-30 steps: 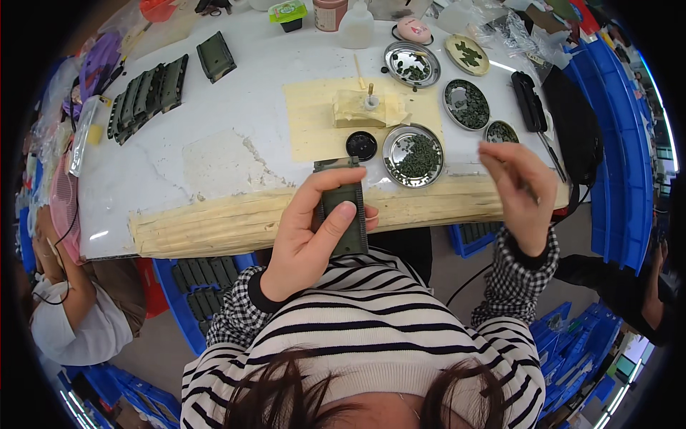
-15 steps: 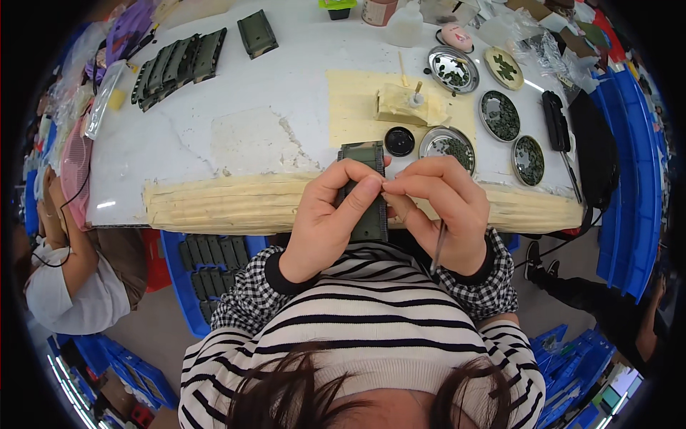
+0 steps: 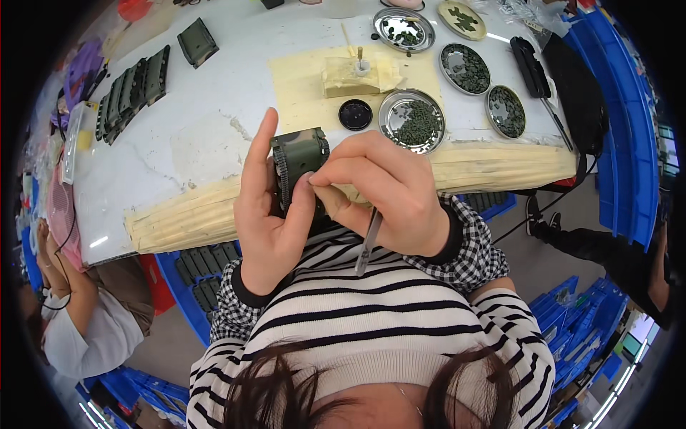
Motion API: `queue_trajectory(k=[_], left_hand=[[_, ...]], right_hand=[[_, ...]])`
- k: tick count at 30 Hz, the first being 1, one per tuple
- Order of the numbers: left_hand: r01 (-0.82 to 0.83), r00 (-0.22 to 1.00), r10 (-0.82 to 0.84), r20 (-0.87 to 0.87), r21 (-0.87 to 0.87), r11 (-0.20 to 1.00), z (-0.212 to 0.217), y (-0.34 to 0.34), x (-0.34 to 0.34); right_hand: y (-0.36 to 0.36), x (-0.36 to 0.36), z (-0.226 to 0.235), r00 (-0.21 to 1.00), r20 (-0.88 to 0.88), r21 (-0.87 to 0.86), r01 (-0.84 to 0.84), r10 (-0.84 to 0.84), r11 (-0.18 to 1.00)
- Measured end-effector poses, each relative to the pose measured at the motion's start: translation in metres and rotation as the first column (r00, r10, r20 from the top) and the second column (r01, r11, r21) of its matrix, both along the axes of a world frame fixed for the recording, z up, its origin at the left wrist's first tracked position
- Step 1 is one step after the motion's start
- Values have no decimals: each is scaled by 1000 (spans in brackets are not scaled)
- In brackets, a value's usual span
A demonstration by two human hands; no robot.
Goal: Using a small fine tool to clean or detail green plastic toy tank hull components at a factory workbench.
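Note:
My left hand [image 3: 268, 214] grips a dark green camouflage model part [image 3: 299, 159] with a toothed track along its side, index finger raised straight up. My right hand [image 3: 389, 193] presses thumb and fingers against the same part and also holds metal tweezers [image 3: 367, 243], their tips pointing down toward my striped shirt. Both hands are close in front of my chest, above the table's near edge [image 3: 186, 214].
The white table carries several round metal dishes of small green pieces [image 3: 412, 121], a black lid [image 3: 355, 114], a yellow mat with a sponge block [image 3: 350, 75], and rows of dark green parts [image 3: 132, 89] at the left. Blue bins [image 3: 196, 275] sit under the table. Another person [image 3: 86, 322] sits at the left.
My right hand came back from the dishes at the right to the part in my left hand. Both hands and the part have risen closer to my head.

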State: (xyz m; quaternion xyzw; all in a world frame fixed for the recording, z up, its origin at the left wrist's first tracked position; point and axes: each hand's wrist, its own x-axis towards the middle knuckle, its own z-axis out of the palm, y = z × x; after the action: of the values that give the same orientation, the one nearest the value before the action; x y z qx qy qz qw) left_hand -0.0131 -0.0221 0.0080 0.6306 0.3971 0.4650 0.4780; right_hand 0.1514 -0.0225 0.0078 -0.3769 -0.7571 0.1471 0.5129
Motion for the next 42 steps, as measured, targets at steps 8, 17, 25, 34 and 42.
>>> queue_trajectory(k=[8,17,25,34,42], left_hand=[[-48,990,60,-127,89,995,-4,-4,-2],[3,974,42,-223,198,980,-1,-1,4],[45,943,32,-332,222,974,2,-2,-1],[74,916,57,-396,308,949,3,-2,0],[72,924,53,-378,308,949,5,-2,2]], right_hand=[[6,0,2,992,-82,-17,99,-100,995],[9,7,14,994,2,23,111,-111,994],[17,3,15,994,42,99,93,-98,991],[14,3,14,984,123,127,112,-128,986],[9,5,17,984,150,83,81,-93,993]])
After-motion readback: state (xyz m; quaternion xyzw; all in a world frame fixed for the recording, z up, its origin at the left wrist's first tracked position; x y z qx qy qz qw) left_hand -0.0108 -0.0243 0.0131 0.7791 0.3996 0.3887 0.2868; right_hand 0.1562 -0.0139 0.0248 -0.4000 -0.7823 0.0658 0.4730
